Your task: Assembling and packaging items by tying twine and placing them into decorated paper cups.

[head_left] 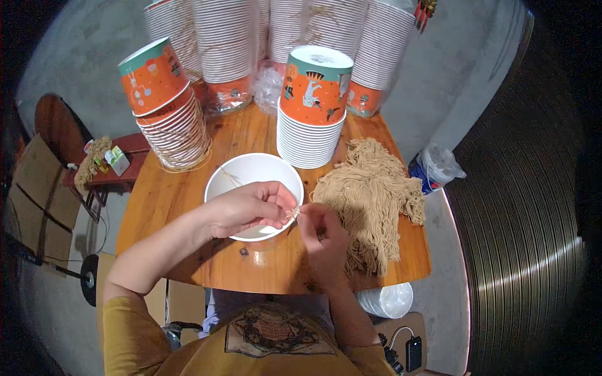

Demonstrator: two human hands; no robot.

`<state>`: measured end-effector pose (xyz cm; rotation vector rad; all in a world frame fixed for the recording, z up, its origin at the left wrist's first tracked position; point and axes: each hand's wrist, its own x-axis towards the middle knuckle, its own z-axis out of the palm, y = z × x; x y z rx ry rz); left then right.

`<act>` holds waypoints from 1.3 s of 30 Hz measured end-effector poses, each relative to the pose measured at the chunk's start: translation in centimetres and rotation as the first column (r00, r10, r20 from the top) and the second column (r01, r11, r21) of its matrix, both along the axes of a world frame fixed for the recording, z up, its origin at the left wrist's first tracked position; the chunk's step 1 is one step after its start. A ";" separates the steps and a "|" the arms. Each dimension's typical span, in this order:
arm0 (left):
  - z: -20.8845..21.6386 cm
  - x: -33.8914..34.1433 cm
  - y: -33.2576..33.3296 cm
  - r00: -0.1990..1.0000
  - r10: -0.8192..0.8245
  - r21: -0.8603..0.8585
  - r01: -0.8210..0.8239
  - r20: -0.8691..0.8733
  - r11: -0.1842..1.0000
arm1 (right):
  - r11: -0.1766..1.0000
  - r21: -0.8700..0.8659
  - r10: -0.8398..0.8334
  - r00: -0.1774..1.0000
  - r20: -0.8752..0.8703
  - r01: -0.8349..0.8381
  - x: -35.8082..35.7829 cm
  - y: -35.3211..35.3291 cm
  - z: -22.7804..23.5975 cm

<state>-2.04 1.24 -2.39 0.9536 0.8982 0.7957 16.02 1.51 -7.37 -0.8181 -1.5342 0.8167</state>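
Observation:
My left hand (254, 208) and my right hand (325, 235) meet over the right rim of a white round tub (216, 185). Both pinch a small pale twist of yarn (292, 215), mostly covered by my fingers. A few tan strands (231, 177) lie against the tub's inner wall; my left hand hides much of its inside. Right of my right hand spreads a loose heap of beige yarn (370, 203). Behind the tub stands an upside-down stack of orange paper tubs (311, 135).
Another stack of orange tubs (172, 128), wound with tan strands, leans at the left. Tall wrapped stacks of white-rimmed tubs (226, 41) line the table's (251, 269) back. A red bench (132, 153) stands to the left, a plastic-covered bucket (433, 166) to the right.

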 end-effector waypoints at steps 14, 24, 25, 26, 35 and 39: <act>0.6 1.1 -1.0 0.910 0.073 0.398 0.106 -0.409 0.911 | 0.999 -0.017 0.053 0.970 0.237 -0.051 0.5 0.0 1.4; 0.3 1.4 -1.2 0.716 0.297 0.599 0.208 -0.632 0.773 | 0.992 -0.100 0.094 0.978 0.187 -0.076 0.3 -0.1 1.5; 0.3 1.4 -1.2 0.716 0.296 0.599 0.209 -0.632 0.773 | 0.991 -0.117 0.083 0.974 0.210 -0.059 0.3 -0.2 1.6; 0.2 1.6 -1.3 0.702 0.342 0.628 0.192 -0.625 0.755 | 0.990 -0.133 0.072 0.970 0.234 -0.041 0.3 -0.3 1.7; 0.3 2.4 -1.9 0.709 0.369 0.537 0.016 -0.601 0.844 | 0.997 0.071 -0.034 0.964 0.264 0.016 0.2 -0.2 0.5; -0.4 2.0 -1.5 0.820 0.296 0.443 -0.059 -0.489 0.895 | 0.997 0.083 -0.032 0.971 0.237 0.013 0.1 -0.1 0.4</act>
